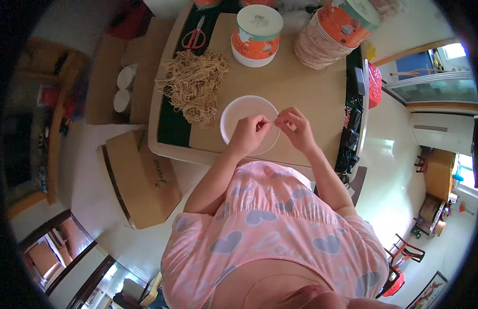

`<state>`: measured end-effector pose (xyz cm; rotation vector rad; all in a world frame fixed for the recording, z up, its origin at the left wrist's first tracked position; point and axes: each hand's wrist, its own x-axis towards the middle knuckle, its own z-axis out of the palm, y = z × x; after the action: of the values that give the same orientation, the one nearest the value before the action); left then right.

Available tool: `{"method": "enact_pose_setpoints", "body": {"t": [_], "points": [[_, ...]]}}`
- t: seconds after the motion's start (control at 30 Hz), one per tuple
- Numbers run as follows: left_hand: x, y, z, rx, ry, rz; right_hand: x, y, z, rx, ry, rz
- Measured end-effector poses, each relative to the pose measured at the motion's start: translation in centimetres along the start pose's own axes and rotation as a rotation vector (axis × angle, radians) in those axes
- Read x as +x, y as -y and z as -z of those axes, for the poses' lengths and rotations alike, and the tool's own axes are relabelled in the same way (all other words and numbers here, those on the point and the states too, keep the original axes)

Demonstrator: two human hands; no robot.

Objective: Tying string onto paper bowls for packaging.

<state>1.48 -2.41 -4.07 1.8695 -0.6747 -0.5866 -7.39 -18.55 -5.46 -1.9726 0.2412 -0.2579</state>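
Both my hands meet above the near rim of a white round tub [229, 114] on the table. My left hand [249, 133] is closed in a pinch, thumb against curled fingers. Close to its right, my right hand [296, 129] pinches too, its fingertips almost touching the left ones. Whatever lies between the fingertips is too small to make out. Left of the tub is a tangled heap of tan cords [193, 85]. Beyond the tub stands an orange-and-green printed paper bucket [257, 45] with a white top, set in a white tub.
Scissors with red handles [193, 39] lie behind the cords. A tall stack of nested paper buckets [324, 41] leans at the far right. Black adapters and cables [350, 138] line the table's right edge. Cardboard boxes [138, 177] stand on the floor at left.
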Motion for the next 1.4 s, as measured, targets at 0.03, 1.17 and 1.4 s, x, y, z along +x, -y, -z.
{"method": "enact_pose_setpoints", "body": {"t": [0.03,1.17,1.4], "points": [[-0.1,-0.2,0.0,-0.095,0.026,0.04,-0.2,0.4,0.2,-0.066,0.01,0.075],[-0.6,-2.4,5.6,-1.133,0.043,0.235,1.9,-2.7,0.0,-0.326,-0.119,-0.133],[-1.7,-0.6,4.8,-1.199,0.044,0.278,11.6,-2.0,0.6,-0.685,0.015,0.23]]}}
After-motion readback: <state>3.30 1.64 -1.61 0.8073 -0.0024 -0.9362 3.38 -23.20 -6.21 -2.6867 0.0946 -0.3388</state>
